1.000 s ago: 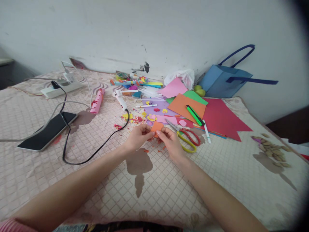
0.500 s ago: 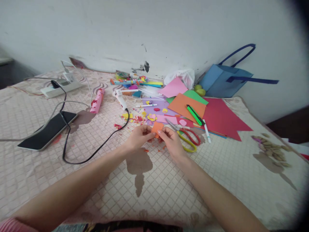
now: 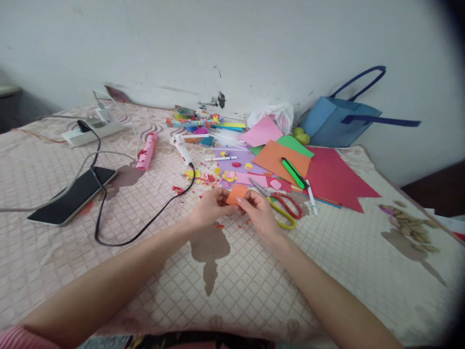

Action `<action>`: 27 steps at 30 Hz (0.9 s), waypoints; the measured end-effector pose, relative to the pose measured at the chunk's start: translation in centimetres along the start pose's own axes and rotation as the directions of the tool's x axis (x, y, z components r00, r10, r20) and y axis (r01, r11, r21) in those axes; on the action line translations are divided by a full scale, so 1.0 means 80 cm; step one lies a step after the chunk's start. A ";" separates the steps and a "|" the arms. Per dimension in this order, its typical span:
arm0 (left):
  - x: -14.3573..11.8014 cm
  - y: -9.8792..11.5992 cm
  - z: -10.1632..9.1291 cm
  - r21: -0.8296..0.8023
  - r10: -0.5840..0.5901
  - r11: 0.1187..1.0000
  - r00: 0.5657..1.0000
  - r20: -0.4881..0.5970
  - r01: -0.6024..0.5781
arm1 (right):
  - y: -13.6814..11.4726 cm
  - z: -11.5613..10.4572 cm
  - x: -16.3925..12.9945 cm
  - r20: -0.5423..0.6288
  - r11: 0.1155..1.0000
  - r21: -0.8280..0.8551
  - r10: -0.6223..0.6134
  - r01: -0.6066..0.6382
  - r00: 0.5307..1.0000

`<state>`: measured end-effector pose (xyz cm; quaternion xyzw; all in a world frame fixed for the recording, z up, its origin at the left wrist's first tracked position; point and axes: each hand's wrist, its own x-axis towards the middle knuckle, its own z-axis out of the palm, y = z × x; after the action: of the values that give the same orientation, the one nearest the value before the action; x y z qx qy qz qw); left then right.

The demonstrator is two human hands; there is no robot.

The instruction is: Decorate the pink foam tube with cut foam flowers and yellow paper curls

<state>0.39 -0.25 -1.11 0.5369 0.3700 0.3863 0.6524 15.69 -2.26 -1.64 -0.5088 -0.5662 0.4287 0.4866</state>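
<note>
A small piece of orange paper (image 3: 237,193) is held between both hands over the middle of the table. My left hand (image 3: 210,208) pinches its left side, fingers curled behind it. On the other side my right hand (image 3: 258,212) grips the lower right edge with thumb and fingers. Scissors (image 3: 286,209) with red and yellow handles lie just right of my right hand. Past the fingers are paper scraps (image 3: 203,178), cut paper flowers (image 3: 229,176) and a purple sheet (image 3: 225,167).
A white glue gun (image 3: 182,150) trails a black cord toward a power strip (image 3: 93,134). A black tablet-like device (image 3: 72,196) lies at left. Coloured sheets (image 3: 334,179), a green cutter (image 3: 293,173) and a marker (image 3: 311,198) lie at right, peanuts (image 3: 410,225) farther right. A blue bag (image 3: 337,121) stands behind.
The orange paper has turned in my fingers and now shows a wider face, tilted differently. Both hands stay in nearly the same place.
</note>
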 end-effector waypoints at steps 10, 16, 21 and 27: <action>-0.003 0.005 0.005 -0.089 -0.045 0.995 0.999 -0.013 0.044 | -0.002 0.005 -0.004 -0.055 0.991 0.133 0.032 -0.024 0.998; -0.004 0.003 0.004 -0.183 -0.161 0.971 0.987 -0.012 0.156 | -0.008 0.006 -0.003 -0.080 0.960 0.271 0.092 -0.068 0.993; -0.005 0.006 0.006 -0.201 -0.180 0.963 0.984 0.012 0.178 | -0.007 0.006 -0.003 -0.067 0.953 0.292 0.100 -0.076 0.993; -0.006 0.013 0.008 -0.119 -0.112 0.987 0.993 -0.039 0.106 | -0.007 0.002 0.000 -0.015 0.935 0.329 0.150 -0.137 0.989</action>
<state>0.63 -0.82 0.08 0.4680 0.3904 0.3830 0.6942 15.41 -2.33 -1.12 -0.4694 -0.4391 0.5406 0.5428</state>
